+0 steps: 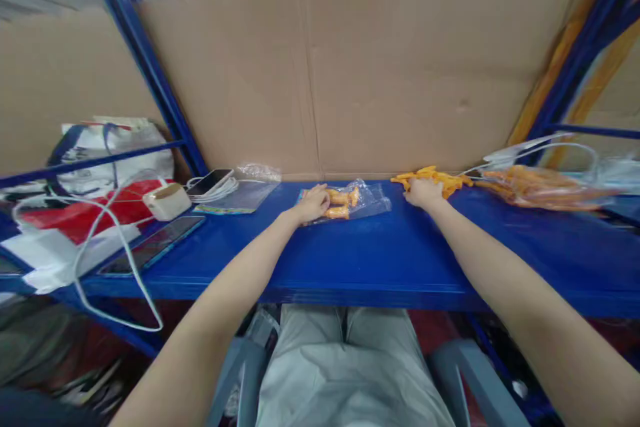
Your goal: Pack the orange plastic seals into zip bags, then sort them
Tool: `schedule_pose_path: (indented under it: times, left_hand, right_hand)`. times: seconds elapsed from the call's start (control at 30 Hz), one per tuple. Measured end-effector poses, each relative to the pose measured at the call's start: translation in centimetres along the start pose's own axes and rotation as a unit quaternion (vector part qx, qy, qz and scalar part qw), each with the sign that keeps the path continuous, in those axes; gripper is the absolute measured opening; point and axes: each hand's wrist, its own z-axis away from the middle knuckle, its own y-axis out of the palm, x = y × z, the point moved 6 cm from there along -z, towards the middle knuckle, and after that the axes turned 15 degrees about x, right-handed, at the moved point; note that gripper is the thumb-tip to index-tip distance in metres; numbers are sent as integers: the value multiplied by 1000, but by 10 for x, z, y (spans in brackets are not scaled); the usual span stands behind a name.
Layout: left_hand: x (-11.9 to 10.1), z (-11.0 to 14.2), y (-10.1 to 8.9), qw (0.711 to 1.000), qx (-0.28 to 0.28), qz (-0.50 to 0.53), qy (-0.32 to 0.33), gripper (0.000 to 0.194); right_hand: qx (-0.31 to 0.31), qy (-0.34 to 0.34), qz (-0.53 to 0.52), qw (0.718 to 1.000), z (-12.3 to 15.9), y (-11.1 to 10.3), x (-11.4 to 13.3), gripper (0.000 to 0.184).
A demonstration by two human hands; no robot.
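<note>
My left hand [315, 203] is closed over the left end of a clear plastic bag [373, 202] lying on the blue table. Inside the bag are a few orange plastic parts [340, 199], some shaped like small limbs. Over to the right, my right hand [424, 193] is at the near edge of a pile of loose yellow-orange plastic parts [445, 181]. Its fingers curl down into the pile, and their tips are partly hidden there.
A blurred bag of orange parts [545, 187] lies at the right. To the left are a phone [213, 181], flat packaging [245, 195], a white charger [167, 201] with looping cable, and a tablet [155, 243]. A cardboard panel [350, 67] stands behind the blue table [350, 260].
</note>
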Motion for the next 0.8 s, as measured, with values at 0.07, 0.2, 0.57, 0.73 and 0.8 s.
schedule_pose_path:
  times: [0.07,0.2,0.57,0.73,0.8]
  left_hand:
    - [5,-1,-2,1000,-10,3,-9,28]
    - [19,-3,-2,998,-32,24,-47,29]
    - [40,-10,5,996,-41,46,-69,41]
    - [38,-7,5,995,-23,48,-82,47]
    - [38,-7,5,995,-23,52,-81,48]
  right_hand:
    - [36,-54,-48,997,-5,3,10,44]
    - [69,-178,-136,972,-12,7,28,41]
    - [1,-239,-44,970,-27,27,21,63]
    - [-16,-259,-13,966,-23,24,31,54]
    - [-26,-267,-5,963,-17,22,34,51]
